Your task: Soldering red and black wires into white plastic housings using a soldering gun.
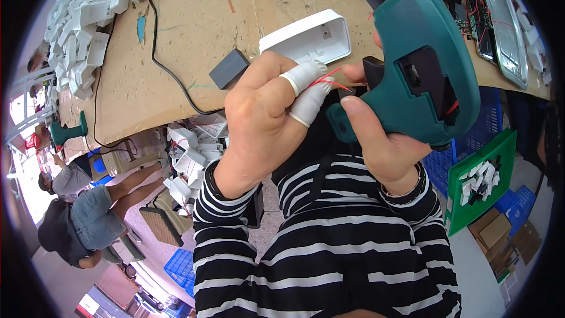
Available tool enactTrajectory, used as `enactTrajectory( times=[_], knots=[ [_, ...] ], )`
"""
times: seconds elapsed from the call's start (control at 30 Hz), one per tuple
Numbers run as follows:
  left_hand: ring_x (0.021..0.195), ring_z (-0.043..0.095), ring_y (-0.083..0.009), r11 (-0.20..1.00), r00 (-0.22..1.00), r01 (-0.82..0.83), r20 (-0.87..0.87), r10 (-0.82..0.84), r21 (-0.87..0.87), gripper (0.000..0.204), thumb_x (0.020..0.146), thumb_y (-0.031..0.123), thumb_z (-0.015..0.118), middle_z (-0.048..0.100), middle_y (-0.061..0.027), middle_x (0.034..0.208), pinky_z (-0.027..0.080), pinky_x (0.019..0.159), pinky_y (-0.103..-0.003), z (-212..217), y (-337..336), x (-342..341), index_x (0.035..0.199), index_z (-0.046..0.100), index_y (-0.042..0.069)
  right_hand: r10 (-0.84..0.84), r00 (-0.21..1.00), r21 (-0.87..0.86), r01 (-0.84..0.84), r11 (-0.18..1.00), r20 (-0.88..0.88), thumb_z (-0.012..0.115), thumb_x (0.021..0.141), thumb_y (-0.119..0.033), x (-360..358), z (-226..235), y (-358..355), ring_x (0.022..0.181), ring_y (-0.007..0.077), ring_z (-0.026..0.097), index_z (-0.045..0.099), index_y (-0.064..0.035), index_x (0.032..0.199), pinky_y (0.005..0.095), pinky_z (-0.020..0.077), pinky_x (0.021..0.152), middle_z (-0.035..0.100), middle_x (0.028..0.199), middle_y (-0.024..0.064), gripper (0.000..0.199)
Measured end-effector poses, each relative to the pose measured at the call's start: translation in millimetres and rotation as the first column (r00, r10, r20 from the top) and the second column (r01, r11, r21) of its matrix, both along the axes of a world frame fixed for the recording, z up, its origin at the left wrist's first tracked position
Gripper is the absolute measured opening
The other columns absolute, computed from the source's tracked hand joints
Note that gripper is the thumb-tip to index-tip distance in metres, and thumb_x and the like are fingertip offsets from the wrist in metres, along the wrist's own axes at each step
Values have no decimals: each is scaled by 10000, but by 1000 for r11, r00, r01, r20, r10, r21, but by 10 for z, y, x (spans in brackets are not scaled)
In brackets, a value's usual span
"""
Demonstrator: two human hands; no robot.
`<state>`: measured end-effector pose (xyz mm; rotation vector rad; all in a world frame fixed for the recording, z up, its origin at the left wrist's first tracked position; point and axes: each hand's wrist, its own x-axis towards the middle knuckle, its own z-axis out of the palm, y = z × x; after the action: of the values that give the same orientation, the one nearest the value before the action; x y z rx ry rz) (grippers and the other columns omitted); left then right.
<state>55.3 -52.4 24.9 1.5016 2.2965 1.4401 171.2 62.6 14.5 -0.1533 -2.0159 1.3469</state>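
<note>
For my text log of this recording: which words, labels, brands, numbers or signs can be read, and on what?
None can be read.
Drill: no legible lettering on the side in view.
White case: none legible.
Gray block: none legible.
Red-and-white panel, lower left: too small and blurred to read.

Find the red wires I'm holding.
In the head view, the red wires are near the middle, pinched in your left hand, below the white case and left of the drill in your right hand.

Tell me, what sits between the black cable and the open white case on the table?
A dark grey block lies between the black cable and the white case, as the head view shows.
</note>
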Motion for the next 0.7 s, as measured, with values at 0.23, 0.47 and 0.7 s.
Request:
enactTrajectory(
  times=[0.23, 0.47, 0.7],
  knots=[
    [560, 542, -182, 996, 999, 41, 7, -42, 85, 236, 632, 21, 717, 551, -73, 702, 427, 490, -266, -65, -12, -2, 858, 648, 29, -43, 998, 18, 43, 999, -39, 586, 705, 111, -54, -49, -25, 787, 170, 591, 367, 58, 1201, 271, 497, 689, 515, 1115, 207, 545],
    [635, 534, -147, 985, 979, 148, 125, -159, 93, 225, 672, -25, 676, 571, -71, 750, 406, 557, -231, -53, -53, -48, 892, 632, -12, -73, 989, -268, 36, 963, -128, 601, 699, 106, -86, -118, -11, 728, 174, 581, 403, 53, 1160, 262, 487, 631, 527, 1052, 207, 505],
    [627, 557, -172, 960, 966, 259, -38, -256, 103, 218, 651, -34, 672, 586, -98, 748, 420, 546, -242, -87, 0, -91, 864, 625, -20, -49, 995, -270, 23, 963, -91, 598, 692, 109, -48, -101, 48, 713, 178, 581, 404, 56, 1155, 268, 487, 623, 525, 1048, 214, 504]
  ],
)
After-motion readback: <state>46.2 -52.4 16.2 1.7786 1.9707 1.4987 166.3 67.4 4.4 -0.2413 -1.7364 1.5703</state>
